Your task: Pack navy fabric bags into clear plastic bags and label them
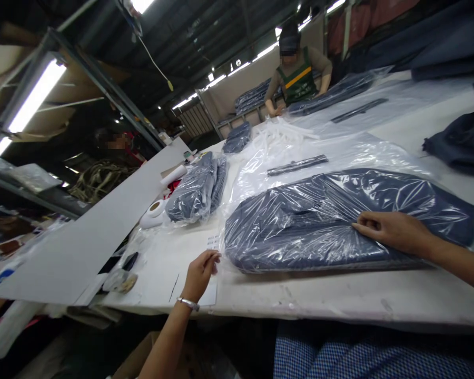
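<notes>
A folded dark blue garment in a clear plastic bag (300, 221) lies on the white table (319, 300) in front of me. My right hand (391, 231) rests on top of the bag, its fingers curled and pressing the plastic down. My left hand (199, 273), with a metal bracelet at the wrist, is at the bag's open left end, fingers pinched together by a small sheet of stickers (213, 242). What the pinch holds is too small to make out.
Another bagged garment stack (195, 192) lies further left, beside tape rolls (154, 213). Loose plastic bags (319, 152) and dark strips cover the middle. A grey board (82, 247) slants at left. A person (298, 73) works at the far end; dark fabric (462, 142) lies at right.
</notes>
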A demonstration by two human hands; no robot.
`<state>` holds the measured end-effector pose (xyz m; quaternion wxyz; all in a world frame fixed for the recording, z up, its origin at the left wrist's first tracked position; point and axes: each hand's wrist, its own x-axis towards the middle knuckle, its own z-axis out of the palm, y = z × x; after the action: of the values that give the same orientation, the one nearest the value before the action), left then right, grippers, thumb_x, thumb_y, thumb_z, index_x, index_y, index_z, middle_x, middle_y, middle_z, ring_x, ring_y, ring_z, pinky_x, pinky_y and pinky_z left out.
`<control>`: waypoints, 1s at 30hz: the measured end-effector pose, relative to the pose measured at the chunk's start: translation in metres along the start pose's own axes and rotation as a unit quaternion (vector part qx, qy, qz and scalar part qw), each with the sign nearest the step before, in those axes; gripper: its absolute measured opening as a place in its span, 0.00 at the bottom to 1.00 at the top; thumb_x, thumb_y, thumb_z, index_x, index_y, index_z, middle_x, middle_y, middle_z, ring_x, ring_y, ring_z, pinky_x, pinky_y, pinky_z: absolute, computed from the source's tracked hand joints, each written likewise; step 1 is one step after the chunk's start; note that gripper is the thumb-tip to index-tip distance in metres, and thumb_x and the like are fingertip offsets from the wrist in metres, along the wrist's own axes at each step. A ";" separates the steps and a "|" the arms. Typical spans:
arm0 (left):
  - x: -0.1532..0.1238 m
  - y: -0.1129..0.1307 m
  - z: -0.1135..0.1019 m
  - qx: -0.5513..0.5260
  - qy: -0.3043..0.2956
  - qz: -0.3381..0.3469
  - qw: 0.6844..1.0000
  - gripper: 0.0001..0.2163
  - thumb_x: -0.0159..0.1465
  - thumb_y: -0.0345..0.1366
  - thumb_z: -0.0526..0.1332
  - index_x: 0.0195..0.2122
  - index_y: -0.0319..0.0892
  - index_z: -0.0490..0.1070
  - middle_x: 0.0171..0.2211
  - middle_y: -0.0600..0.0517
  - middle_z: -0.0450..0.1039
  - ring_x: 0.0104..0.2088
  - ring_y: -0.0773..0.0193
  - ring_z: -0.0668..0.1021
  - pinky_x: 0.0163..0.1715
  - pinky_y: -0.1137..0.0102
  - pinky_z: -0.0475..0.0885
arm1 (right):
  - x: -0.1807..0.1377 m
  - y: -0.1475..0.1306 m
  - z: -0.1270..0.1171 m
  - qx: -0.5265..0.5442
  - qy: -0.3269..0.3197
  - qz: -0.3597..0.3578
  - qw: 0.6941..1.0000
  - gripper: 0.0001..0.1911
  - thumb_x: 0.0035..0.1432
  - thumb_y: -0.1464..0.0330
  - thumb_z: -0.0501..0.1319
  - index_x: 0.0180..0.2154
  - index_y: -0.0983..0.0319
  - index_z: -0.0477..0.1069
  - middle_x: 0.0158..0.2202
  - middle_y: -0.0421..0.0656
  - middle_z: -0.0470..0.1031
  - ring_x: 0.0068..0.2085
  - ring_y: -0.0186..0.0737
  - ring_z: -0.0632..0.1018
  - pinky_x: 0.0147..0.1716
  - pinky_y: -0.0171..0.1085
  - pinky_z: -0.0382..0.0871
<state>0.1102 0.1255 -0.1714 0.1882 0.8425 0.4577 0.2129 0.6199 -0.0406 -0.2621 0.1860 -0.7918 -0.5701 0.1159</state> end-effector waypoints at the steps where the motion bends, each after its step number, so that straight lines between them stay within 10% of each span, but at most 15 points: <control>1: 0.005 -0.004 0.002 0.001 0.005 0.003 1.000 0.15 0.67 0.47 0.53 0.39 0.44 0.73 0.29 0.54 0.75 0.28 0.66 0.75 0.34 0.71 0.71 | -0.001 -0.001 -0.001 -0.001 -0.003 0.002 1.000 0.18 0.59 0.48 0.56 0.34 0.55 0.71 0.27 0.38 0.75 0.28 0.40 0.74 0.26 0.36 0.57; 9: 0.023 -0.040 0.011 0.036 0.046 -0.006 0.998 0.15 0.64 0.49 0.57 0.36 0.45 0.75 0.33 0.52 0.78 0.30 0.64 0.77 0.33 0.70 0.72 | -0.001 -0.003 -0.001 0.009 -0.003 0.001 1.000 0.17 0.60 0.49 0.56 0.34 0.55 0.70 0.27 0.36 0.74 0.29 0.38 0.74 0.28 0.36 0.58; 15: 0.021 0.009 -0.001 0.090 0.045 0.019 0.995 0.17 0.68 0.49 0.51 0.44 0.48 0.75 0.44 0.50 0.79 0.47 0.55 0.77 0.50 0.60 0.67 | 0.000 -0.002 0.001 0.006 0.003 -0.003 1.000 0.17 0.60 0.50 0.56 0.33 0.55 0.70 0.27 0.37 0.74 0.29 0.39 0.75 0.27 0.36 0.58; 20: 0.037 0.060 0.018 0.186 -0.056 0.087 0.977 0.15 0.63 0.53 0.58 0.39 0.49 0.75 0.35 0.51 0.77 0.40 0.55 0.76 0.42 0.62 0.65 | -0.001 -0.004 0.000 0.012 0.015 -0.005 1.000 0.16 0.60 0.51 0.57 0.33 0.55 0.71 0.27 0.38 0.75 0.29 0.39 0.74 0.27 0.37 0.58; 30: 0.065 0.054 0.034 0.068 -0.092 0.061 0.992 0.10 0.60 0.47 0.62 0.32 0.46 0.75 0.29 0.54 0.72 0.30 0.64 0.72 0.33 0.70 0.65 | -0.002 -0.003 0.001 0.019 0.040 -0.032 0.999 0.16 0.60 0.52 0.57 0.31 0.57 0.71 0.25 0.38 0.74 0.27 0.37 0.73 0.24 0.34 0.55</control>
<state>0.1971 0.1491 -0.1605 0.1586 0.8954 0.4000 0.1141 0.6160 -0.0418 -0.2621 0.2274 -0.7732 -0.5852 0.0895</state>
